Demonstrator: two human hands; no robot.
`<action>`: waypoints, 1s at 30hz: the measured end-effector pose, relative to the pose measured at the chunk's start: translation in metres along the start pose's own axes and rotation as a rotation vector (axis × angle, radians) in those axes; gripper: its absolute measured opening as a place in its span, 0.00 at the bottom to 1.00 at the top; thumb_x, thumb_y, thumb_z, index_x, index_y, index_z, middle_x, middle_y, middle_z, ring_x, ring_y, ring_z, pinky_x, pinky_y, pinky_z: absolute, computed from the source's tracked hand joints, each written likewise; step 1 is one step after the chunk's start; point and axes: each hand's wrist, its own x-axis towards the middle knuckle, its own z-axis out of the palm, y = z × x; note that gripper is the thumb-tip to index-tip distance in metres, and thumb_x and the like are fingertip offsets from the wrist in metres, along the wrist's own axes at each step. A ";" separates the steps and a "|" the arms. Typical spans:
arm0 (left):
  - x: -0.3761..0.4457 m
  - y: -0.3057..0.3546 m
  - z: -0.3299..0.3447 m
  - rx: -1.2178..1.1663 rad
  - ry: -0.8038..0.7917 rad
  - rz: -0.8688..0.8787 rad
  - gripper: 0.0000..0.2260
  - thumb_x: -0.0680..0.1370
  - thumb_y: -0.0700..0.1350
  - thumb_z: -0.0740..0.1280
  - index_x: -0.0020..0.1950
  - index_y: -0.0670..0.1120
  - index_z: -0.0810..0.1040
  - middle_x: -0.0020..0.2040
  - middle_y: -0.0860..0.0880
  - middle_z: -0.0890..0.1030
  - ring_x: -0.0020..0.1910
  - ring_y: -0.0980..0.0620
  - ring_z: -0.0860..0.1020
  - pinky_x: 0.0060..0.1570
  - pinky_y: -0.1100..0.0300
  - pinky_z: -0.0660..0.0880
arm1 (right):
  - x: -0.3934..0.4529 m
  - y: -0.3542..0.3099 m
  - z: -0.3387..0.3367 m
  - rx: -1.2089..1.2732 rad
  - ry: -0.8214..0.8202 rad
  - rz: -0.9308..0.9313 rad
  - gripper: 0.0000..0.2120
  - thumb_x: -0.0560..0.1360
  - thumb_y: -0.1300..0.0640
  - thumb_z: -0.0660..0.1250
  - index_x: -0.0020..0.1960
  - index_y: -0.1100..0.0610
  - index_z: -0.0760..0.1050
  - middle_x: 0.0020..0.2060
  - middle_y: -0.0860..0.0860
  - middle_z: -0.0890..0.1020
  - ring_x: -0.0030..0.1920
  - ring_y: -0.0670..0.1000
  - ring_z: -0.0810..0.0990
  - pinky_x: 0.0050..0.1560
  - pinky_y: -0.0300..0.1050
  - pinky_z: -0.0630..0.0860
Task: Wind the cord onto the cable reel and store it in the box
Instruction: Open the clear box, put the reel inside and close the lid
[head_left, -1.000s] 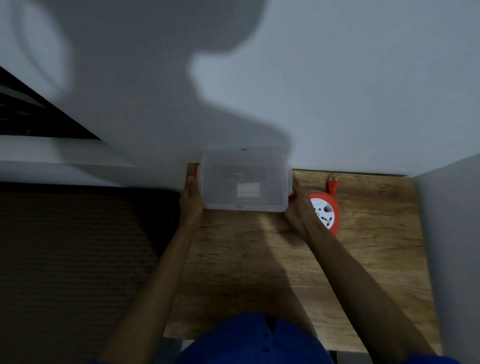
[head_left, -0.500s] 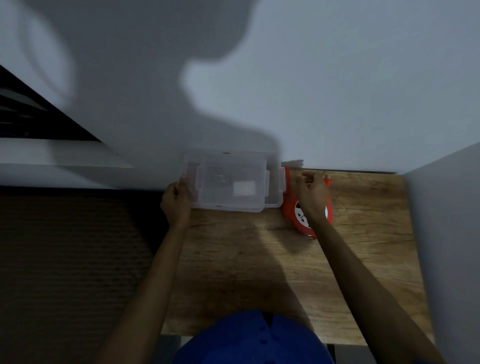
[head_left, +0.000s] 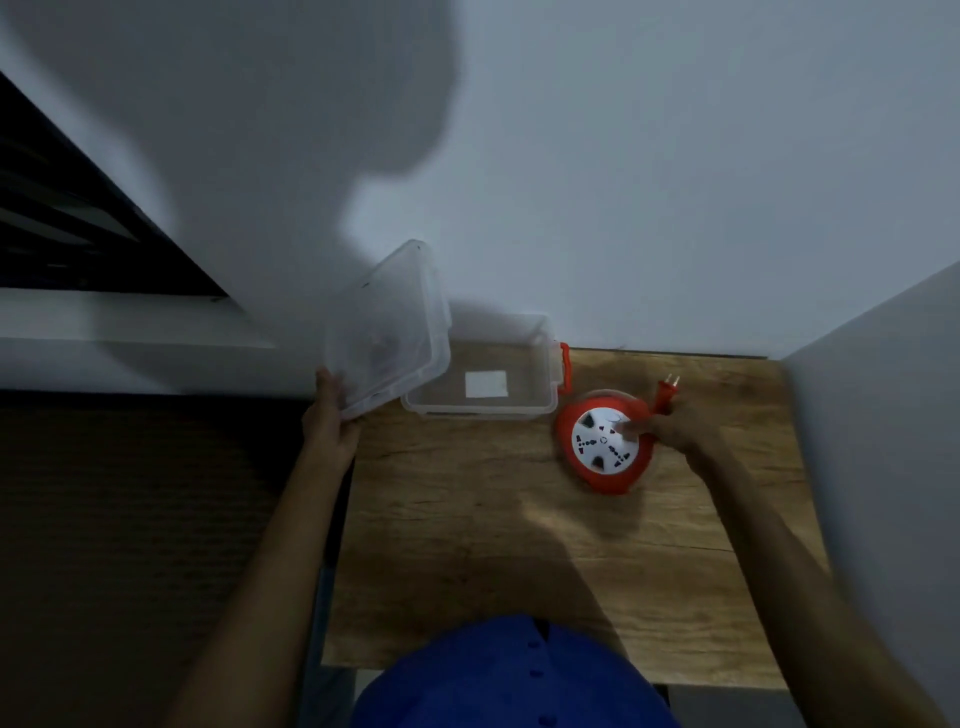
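— What sits nearest on the wood-grain tabletop (head_left: 467, 519)?
— The round orange cable reel (head_left: 605, 448), white socket face up, at two o'clock. The right hand (head_left: 675, 428) grips its rim, fingers (head_left: 631, 427) curled onto the face; the orange plug (head_left: 666, 391) pokes out behind.
— Any writing?
— None legible. The clear plastic box (head_left: 480, 384) at twelve o'clock shows a blank white label (head_left: 485, 384) and an orange latch (head_left: 563, 366).
— The lid (head_left: 387, 330)?
— Tilted up, clasped at its corner by the left hand (head_left: 330, 426).
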 end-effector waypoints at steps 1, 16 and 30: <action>-0.002 -0.001 0.000 -0.005 -0.020 -0.013 0.26 0.87 0.60 0.64 0.75 0.42 0.79 0.76 0.41 0.81 0.76 0.42 0.79 0.79 0.43 0.74 | -0.008 -0.005 -0.007 -0.083 0.018 -0.035 0.20 0.67 0.56 0.86 0.51 0.68 0.85 0.49 0.63 0.89 0.53 0.64 0.88 0.62 0.65 0.84; -0.011 -0.021 0.019 -0.006 -0.029 -0.175 0.21 0.85 0.65 0.63 0.61 0.48 0.80 0.39 0.51 0.88 0.33 0.58 0.86 0.29 0.67 0.80 | -0.046 -0.140 0.017 0.201 0.171 -0.376 0.16 0.64 0.45 0.88 0.40 0.53 0.86 0.39 0.50 0.90 0.41 0.49 0.90 0.49 0.54 0.89; 0.001 -0.036 0.017 -0.165 -0.172 -0.207 0.25 0.89 0.61 0.59 0.76 0.45 0.78 0.63 0.43 0.85 0.61 0.47 0.84 0.55 0.54 0.86 | 0.027 -0.113 0.128 0.216 -0.178 -0.089 0.14 0.69 0.58 0.85 0.47 0.56 0.81 0.41 0.48 0.85 0.41 0.45 0.84 0.33 0.32 0.78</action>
